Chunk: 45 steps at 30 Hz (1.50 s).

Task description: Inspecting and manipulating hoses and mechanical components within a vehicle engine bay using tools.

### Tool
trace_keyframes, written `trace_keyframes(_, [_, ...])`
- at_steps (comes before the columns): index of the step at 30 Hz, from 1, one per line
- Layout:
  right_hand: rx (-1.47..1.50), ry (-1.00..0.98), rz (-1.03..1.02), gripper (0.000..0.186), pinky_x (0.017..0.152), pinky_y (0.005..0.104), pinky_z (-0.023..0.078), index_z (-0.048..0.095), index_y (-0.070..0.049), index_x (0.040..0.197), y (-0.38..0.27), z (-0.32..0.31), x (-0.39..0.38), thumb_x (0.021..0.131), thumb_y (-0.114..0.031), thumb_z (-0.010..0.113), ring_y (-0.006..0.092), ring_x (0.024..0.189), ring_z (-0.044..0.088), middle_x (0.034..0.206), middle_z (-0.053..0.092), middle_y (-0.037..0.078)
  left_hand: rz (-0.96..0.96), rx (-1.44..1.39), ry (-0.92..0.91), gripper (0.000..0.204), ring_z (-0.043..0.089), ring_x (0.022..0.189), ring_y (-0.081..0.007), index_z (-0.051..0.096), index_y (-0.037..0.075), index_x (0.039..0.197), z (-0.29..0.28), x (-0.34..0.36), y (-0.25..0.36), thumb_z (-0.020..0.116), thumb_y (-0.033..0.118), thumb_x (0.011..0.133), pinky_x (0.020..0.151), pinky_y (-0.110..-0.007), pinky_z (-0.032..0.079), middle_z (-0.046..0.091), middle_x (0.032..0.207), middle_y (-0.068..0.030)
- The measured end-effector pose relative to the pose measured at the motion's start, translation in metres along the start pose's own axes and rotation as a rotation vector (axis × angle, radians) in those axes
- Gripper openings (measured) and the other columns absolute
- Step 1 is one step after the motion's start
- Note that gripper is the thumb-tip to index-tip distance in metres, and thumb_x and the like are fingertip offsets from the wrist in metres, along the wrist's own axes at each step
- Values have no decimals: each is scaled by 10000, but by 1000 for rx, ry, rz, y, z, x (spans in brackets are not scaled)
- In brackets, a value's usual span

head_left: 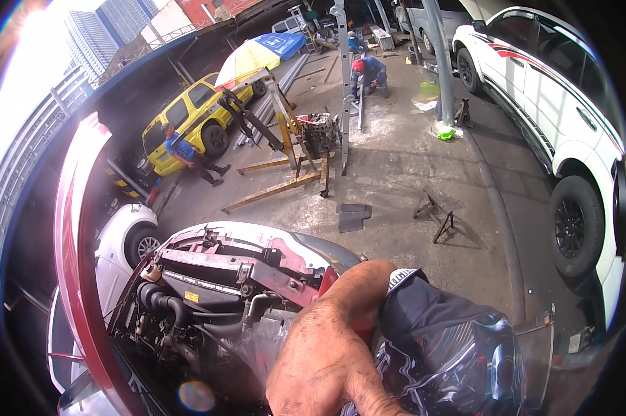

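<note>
My right hand [323, 364] is bent back close to my view; its fingers run past the lower edge, so I cannot tell whether they grip anything. The engine bay [202, 295] lies uncovered, just left of it. My left hand is out of sight.

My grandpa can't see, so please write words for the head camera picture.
A right hand is close to the camera, in front of a car with its red hood up. Farther back are a yellow lifting frame beside an engine, a bent-over person and a yellow car.
</note>
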State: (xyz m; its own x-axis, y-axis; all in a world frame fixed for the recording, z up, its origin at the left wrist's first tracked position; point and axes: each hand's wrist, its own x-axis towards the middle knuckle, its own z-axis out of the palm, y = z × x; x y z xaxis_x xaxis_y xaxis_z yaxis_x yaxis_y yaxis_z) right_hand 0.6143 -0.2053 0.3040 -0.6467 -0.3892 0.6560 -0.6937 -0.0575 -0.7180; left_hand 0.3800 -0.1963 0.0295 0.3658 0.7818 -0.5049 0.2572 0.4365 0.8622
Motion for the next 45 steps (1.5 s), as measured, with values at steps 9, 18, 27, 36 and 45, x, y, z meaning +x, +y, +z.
trace_keyframes(9, [14,-9,22,1220,831,372,518,-80,-30,1552,-2,2,3,821,-537,754,235,922,601,998,548,160,-10,-4,12,279,612,870,-158,589,22,1213,2,-2,-3,573,149,964,744,-308,498,657,1017,-79])
trace_keyframes(18, [56,-16,69,1229,822,361,515,-94,-56,1560,-5,5,-1,818,-534,761,208,875,611,933,586,118,-13,-11,27,280,613,880,-161,591,19,1213,2,-9,-6,576,144,963,757,-312,499,658,1024,-82])
trace_keyframes(27, [3,340,322,1271,835,362,524,-75,-84,1571,97,-27,-48,764,-504,812,230,959,621,1079,590,123,-6,-64,76,280,614,891,-165,593,17,1213,-1,-40,-26,579,139,961,770,-316,500,660,1030,-85])
trace_keyframes(36, [-413,498,972,841,1041,416,417,300,-12,1479,259,27,-170,840,-344,734,354,1245,524,1338,541,211,-38,-159,157,281,615,901,-168,595,15,1213,-5,-72,-62,581,134,959,783,-321,501,662,1036,-88])
trace_keyframes(45, [-363,276,1284,413,894,416,485,667,22,1068,250,7,-186,938,-364,600,319,1010,645,1031,687,188,145,120,327,475,620,1027,-206,552,5,1286,11,-76,-47,686,204,877,867,-319,497,638,1139,-137])
